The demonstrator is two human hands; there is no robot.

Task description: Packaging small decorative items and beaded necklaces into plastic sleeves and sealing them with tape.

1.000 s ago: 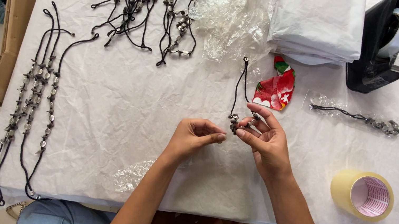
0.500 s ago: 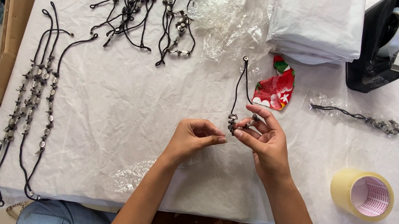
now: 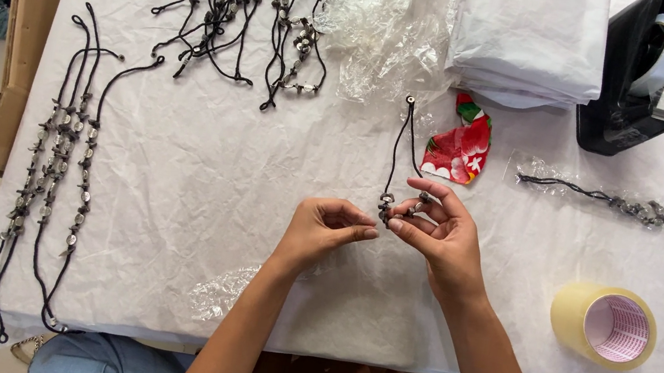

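My right hand (image 3: 440, 241) pinches the beaded cord bracelet (image 3: 398, 170) above the counter (image 3: 198, 192); my left hand (image 3: 323, 231) pinches empty. I judge loose beads could slip off.

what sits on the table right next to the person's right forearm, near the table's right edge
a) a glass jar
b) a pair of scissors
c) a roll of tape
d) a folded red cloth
c: a pale yellow roll of tape lies flat on the white table cover, just right of the right hand and forearm.
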